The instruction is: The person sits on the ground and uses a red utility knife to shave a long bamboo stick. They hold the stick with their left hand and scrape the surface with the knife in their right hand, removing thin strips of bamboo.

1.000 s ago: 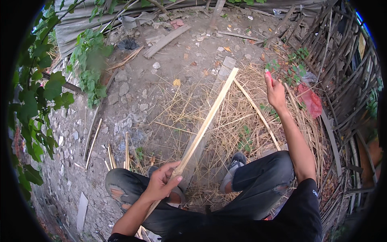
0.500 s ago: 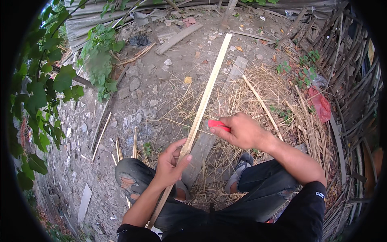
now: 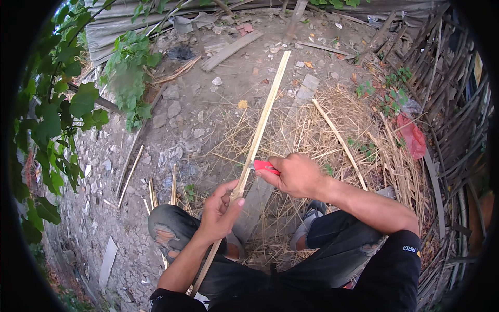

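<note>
A long, pale bamboo-like strip [image 3: 267,104] slants from my lap up and to the right, its far end raised in front of me. My left hand [image 3: 222,210] is closed round it at a thicker, knot-like spot, thumb on top. In my right hand [image 3: 299,176] is a red-handled utility knife [image 3: 266,166], gripped between thumb and fingers. Its short blade lies against the strip's right edge, just beyond my left hand. The strip's lower end runs down beside my left leg.
Thin shavings [image 3: 327,125] litter the ground ahead, with a grey board [image 3: 254,200] among them. Cut strips [image 3: 405,166] are piled at the right, near a red plastic bag [image 3: 411,136]. A stick fence [image 3: 452,104] stands at the right, leafy vines [image 3: 52,125] at the left.
My right hand and the knife have moved left and slightly down, bringing the blade to the strip. The strip's far end has dipped and shifted a little left.
</note>
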`<state>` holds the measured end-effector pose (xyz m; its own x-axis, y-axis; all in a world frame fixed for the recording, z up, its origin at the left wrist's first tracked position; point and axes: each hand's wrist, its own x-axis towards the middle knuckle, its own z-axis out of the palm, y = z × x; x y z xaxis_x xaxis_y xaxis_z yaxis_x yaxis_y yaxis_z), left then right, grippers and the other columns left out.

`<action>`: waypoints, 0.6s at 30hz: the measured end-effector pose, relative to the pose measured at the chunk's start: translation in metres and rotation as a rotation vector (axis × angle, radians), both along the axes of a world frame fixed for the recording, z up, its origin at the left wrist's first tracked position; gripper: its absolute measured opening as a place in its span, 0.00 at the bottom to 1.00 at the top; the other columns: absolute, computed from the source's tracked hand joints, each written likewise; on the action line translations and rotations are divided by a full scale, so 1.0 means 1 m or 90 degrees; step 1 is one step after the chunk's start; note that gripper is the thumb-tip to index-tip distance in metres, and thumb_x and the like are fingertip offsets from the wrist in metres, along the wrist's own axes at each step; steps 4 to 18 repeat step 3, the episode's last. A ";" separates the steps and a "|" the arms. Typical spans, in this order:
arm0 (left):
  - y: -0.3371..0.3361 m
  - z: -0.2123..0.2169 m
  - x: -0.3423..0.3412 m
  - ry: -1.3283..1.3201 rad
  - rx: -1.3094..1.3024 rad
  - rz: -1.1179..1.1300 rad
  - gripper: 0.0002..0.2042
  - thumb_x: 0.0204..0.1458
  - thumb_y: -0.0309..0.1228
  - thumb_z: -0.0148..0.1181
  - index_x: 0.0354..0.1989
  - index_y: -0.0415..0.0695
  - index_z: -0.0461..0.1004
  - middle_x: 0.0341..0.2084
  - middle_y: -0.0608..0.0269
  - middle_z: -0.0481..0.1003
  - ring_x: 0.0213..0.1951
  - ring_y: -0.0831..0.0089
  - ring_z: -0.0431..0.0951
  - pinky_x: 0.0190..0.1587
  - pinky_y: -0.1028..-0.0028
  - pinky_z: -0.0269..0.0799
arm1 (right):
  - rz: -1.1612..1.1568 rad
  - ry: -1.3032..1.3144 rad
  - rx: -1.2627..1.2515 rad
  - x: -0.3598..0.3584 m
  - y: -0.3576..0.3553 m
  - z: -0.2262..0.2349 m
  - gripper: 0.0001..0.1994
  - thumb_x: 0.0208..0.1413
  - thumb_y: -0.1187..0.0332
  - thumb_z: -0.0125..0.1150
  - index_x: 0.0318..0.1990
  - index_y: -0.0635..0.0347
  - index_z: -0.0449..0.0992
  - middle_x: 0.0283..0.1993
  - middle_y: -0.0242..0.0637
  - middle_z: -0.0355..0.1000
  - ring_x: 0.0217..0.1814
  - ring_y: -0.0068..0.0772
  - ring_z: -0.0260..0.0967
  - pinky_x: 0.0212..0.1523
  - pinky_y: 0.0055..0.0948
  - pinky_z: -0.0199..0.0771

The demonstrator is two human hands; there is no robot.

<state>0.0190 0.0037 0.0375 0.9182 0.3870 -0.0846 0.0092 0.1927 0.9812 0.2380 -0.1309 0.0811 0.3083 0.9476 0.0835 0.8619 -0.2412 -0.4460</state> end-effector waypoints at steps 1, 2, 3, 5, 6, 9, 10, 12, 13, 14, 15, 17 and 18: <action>0.001 0.000 -0.001 -0.007 -0.009 -0.005 0.23 0.64 0.25 0.57 0.66 0.36 0.61 0.28 0.65 0.77 0.15 0.89 0.67 0.16 0.83 0.58 | 0.009 0.000 0.004 -0.006 -0.001 -0.001 0.24 0.64 0.44 0.55 0.34 0.59 0.79 0.16 0.48 0.71 0.22 0.57 0.74 0.27 0.51 0.75; 0.002 -0.002 -0.001 -0.004 -0.004 -0.009 0.24 0.64 0.26 0.58 0.67 0.36 0.61 0.28 0.65 0.77 0.16 0.89 0.67 0.16 0.83 0.58 | 0.018 0.001 0.007 -0.014 -0.003 -0.002 0.24 0.64 0.44 0.55 0.34 0.58 0.80 0.16 0.48 0.71 0.22 0.57 0.75 0.27 0.51 0.76; 0.003 -0.006 -0.002 0.001 0.001 -0.009 0.25 0.64 0.26 0.58 0.67 0.37 0.60 0.28 0.65 0.77 0.16 0.89 0.67 0.16 0.83 0.58 | 0.019 0.000 0.008 -0.013 -0.003 -0.002 0.24 0.64 0.44 0.55 0.34 0.58 0.80 0.16 0.48 0.71 0.22 0.57 0.75 0.27 0.51 0.76; 0.003 -0.006 -0.002 0.001 0.001 -0.009 0.25 0.64 0.26 0.58 0.67 0.37 0.60 0.28 0.65 0.77 0.16 0.89 0.67 0.16 0.83 0.58 | 0.019 0.000 0.008 -0.013 -0.003 -0.002 0.24 0.64 0.44 0.55 0.34 0.58 0.80 0.16 0.48 0.71 0.22 0.57 0.75 0.27 0.51 0.76; 0.003 -0.006 -0.002 0.001 0.001 -0.009 0.25 0.64 0.26 0.58 0.67 0.37 0.60 0.28 0.65 0.77 0.16 0.89 0.67 0.16 0.83 0.58 | 0.019 0.000 0.008 -0.013 -0.003 -0.002 0.24 0.64 0.44 0.55 0.34 0.58 0.80 0.16 0.48 0.71 0.22 0.57 0.75 0.27 0.51 0.76; 0.003 -0.006 -0.002 0.001 0.001 -0.009 0.25 0.64 0.26 0.58 0.67 0.37 0.60 0.28 0.65 0.77 0.16 0.89 0.67 0.16 0.83 0.58 | 0.019 0.000 0.008 -0.013 -0.003 -0.002 0.24 0.64 0.44 0.55 0.34 0.58 0.80 0.16 0.48 0.71 0.22 0.57 0.75 0.27 0.51 0.76; 0.003 -0.006 -0.002 0.001 0.001 -0.009 0.25 0.64 0.26 0.58 0.67 0.37 0.60 0.28 0.65 0.77 0.16 0.89 0.67 0.16 0.83 0.58 | 0.019 0.000 0.008 -0.013 -0.003 -0.002 0.24 0.64 0.44 0.55 0.34 0.58 0.80 0.16 0.48 0.71 0.22 0.57 0.75 0.27 0.51 0.76; 0.003 -0.006 -0.002 0.001 0.001 -0.009 0.25 0.64 0.26 0.58 0.67 0.37 0.60 0.28 0.65 0.77 0.16 0.89 0.67 0.16 0.83 0.58 | 0.019 0.000 0.008 -0.013 -0.003 -0.002 0.24 0.64 0.44 0.55 0.34 0.58 0.80 0.16 0.48 0.71 0.22 0.57 0.75 0.27 0.51 0.76; 0.003 -0.006 -0.002 0.001 0.001 -0.009 0.25 0.64 0.26 0.58 0.67 0.37 0.60 0.28 0.65 0.77 0.16 0.89 0.67 0.16 0.83 0.58 | 0.019 0.000 0.008 -0.013 -0.003 -0.002 0.24 0.64 0.44 0.55 0.34 0.58 0.80 0.16 0.48 0.71 0.22 0.57 0.75 0.27 0.51 0.76; 0.003 -0.006 -0.002 0.001 0.001 -0.009 0.25 0.64 0.26 0.58 0.67 0.37 0.60 0.28 0.65 0.77 0.16 0.89 0.67 0.16 0.83 0.58 | 0.019 0.000 0.008 -0.013 -0.003 -0.002 0.24 0.64 0.44 0.55 0.34 0.58 0.80 0.16 0.48 0.71 0.22 0.57 0.75 0.27 0.51 0.76; 0.003 -0.006 -0.002 0.001 0.001 -0.009 0.25 0.64 0.26 0.58 0.67 0.37 0.60 0.28 0.65 0.77 0.16 0.89 0.67 0.16 0.83 0.58 | 0.019 0.000 0.008 -0.013 -0.003 -0.002 0.24 0.64 0.44 0.55 0.34 0.58 0.80 0.16 0.48 0.71 0.22 0.57 0.75 0.27 0.51 0.76; 0.003 -0.006 -0.002 0.001 0.001 -0.009 0.25 0.64 0.26 0.58 0.67 0.37 0.60 0.28 0.65 0.77 0.16 0.89 0.67 0.16 0.83 0.58 | 0.019 0.000 0.008 -0.013 -0.003 -0.002 0.24 0.64 0.44 0.55 0.34 0.58 0.80 0.16 0.48 0.71 0.22 0.57 0.75 0.27 0.51 0.76; 0.003 -0.006 -0.002 0.001 0.001 -0.009 0.25 0.64 0.26 0.58 0.67 0.37 0.60 0.28 0.65 0.77 0.16 0.89 0.67 0.16 0.83 0.58 | 0.019 0.000 0.008 -0.013 -0.003 -0.002 0.24 0.64 0.44 0.55 0.34 0.58 0.80 0.16 0.48 0.71 0.22 0.57 0.75 0.27 0.51 0.76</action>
